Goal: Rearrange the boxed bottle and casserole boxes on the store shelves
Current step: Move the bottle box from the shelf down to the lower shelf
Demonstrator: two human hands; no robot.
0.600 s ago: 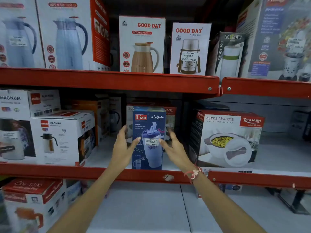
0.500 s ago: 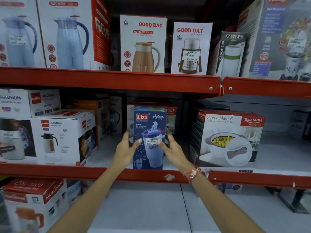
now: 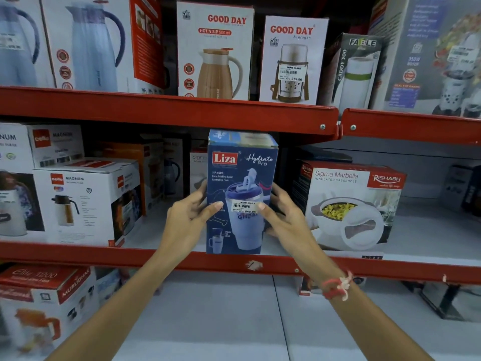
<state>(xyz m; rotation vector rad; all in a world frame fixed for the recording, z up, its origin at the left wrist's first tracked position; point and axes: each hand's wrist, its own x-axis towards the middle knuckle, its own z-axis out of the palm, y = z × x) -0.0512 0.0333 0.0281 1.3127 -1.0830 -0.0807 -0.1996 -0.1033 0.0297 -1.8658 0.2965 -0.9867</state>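
The blue Liza bottle box (image 3: 240, 194) stands upright at the centre of the frame, at the front edge of the middle red shelf (image 3: 166, 259). Its front shows a pale lidded tumbler with a spout, the words "Hydrate Pro", and a white price sticker. The left hand (image 3: 188, 217) grips its left side and the right hand (image 3: 282, 216) its right side, both thumbs pressed on the front face. A red and white thread circles the right wrist. Just to the right of centre, apart from the bottle box, sits the white and red Sigma Marbella casserole box (image 3: 348, 204).

Another casserole box (image 3: 198, 168) behind the bottle box is mostly hidden; only part of its label shows. The fingers behind the bottle box are out of sight. Boxes at the left edge are cut off and blurred.
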